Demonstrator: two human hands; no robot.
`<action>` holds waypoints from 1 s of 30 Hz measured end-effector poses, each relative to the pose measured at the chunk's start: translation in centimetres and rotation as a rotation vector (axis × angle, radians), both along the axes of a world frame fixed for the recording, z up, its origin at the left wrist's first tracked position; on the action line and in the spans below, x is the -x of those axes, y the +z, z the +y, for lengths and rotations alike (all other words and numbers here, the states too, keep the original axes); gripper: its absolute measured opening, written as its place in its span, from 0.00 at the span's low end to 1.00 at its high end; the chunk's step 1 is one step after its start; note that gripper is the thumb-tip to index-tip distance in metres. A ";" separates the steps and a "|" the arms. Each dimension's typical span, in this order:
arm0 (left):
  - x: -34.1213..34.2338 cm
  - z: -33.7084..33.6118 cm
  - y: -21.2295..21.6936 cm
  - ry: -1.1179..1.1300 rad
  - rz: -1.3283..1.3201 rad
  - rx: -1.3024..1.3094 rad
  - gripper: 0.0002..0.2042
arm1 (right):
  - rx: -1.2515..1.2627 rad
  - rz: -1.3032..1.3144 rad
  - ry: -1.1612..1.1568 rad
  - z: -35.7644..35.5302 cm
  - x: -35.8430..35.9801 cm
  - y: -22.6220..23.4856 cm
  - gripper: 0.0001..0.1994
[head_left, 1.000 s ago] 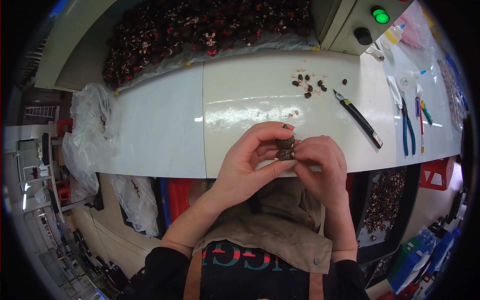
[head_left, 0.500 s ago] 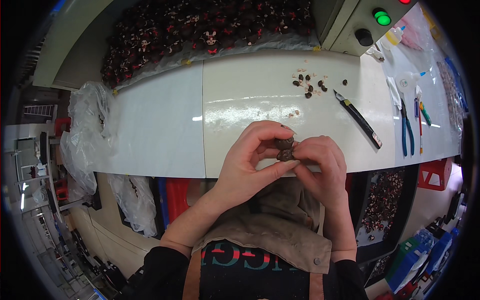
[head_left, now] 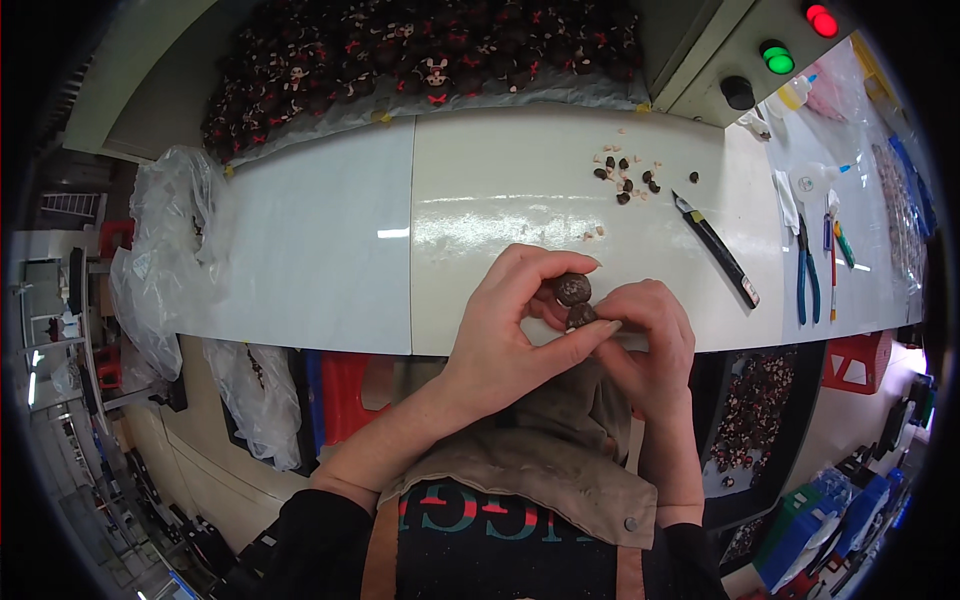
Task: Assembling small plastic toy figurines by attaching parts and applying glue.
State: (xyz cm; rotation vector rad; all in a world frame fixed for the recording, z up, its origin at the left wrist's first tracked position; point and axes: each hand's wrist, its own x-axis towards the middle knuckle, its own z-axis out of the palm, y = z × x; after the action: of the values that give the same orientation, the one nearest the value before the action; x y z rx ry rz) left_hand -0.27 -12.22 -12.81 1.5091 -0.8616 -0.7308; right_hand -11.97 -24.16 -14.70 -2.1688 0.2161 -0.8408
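Note:
Just over the table's front edge, a small dark-brown figurine [head_left: 573, 290] with a round head and a smaller body is pinched in my left hand [head_left: 490, 335], between thumb and fingers. My right hand [head_left: 650, 335] is closed, its fingertips at the body's right side; any tiny piece in them is hidden. Beyond the hands lie several small dark rounded pieces [head_left: 627, 186] among scattered pale bits [head_left: 594, 235]. A black utility knife [head_left: 722, 252] with its blade out rests to the right of them.
Many dark figurines with red bows [head_left: 430, 60] fill the back, under a machine housing with lit buttons [head_left: 778, 58]. Blue-handled pliers [head_left: 808, 270] and glue bottles [head_left: 815, 180] are at the right. Clear plastic bags [head_left: 170, 260] hang at the left; a tray of small parts [head_left: 750, 410] sits below right.
The figurine has been turned in my left fingers, so its round head shows more fully. My right fingers have shifted slightly lower beside it. The whole view has moved a little.

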 end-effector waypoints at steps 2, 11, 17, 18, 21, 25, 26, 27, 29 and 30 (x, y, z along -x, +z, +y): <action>0.0 0.0 0.1 0.003 0.004 -0.022 0.22 | -0.002 0.003 -0.005 0.1 -0.1 0.0 0.16; -0.2 0.0 0.7 0.045 -0.078 -0.108 0.16 | -0.025 -0.015 -0.033 0.6 -0.3 -0.2 0.17; -0.3 -0.5 0.8 0.023 -0.057 -0.087 0.17 | -0.032 -0.017 -0.036 0.0 -0.3 0.1 0.17; -0.3 -0.5 0.8 0.023 -0.009 -0.083 0.17 | -0.042 -0.003 -0.027 -0.1 -0.2 0.1 0.17; -0.6 -0.3 1.2 -0.017 0.028 -0.091 0.19 | -0.035 0.053 -0.008 -0.3 0.2 1.1 0.16; -0.9 0.3 0.4 0.002 0.008 0.047 0.20 | -0.097 0.107 0.057 -1.0 0.5 3.1 0.11; -0.9 0.9 0.3 0.008 0.043 0.073 0.21 | -0.098 0.120 0.042 -1.2 0.9 3.7 0.10; -1.0 1.0 0.3 0.018 0.078 0.092 0.22 | -0.124 0.118 -0.042 -1.9 1.5 4.1 0.09; -1.2 0.9 0.4 -0.019 0.077 0.112 0.22 | -0.157 0.137 -0.213 -4.2 3.0 5.2 0.07; -1.1 1.1 0.6 -0.043 0.075 0.113 0.22 | -0.108 0.172 -0.340 -5.3 3.5 6.0 0.06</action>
State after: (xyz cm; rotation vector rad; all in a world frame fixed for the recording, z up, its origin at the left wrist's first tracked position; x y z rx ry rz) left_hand 0.82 -11.16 -12.23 1.3585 -0.8664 -0.7532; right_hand -15.46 -29.51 -8.74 -2.1332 0.7167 -0.8045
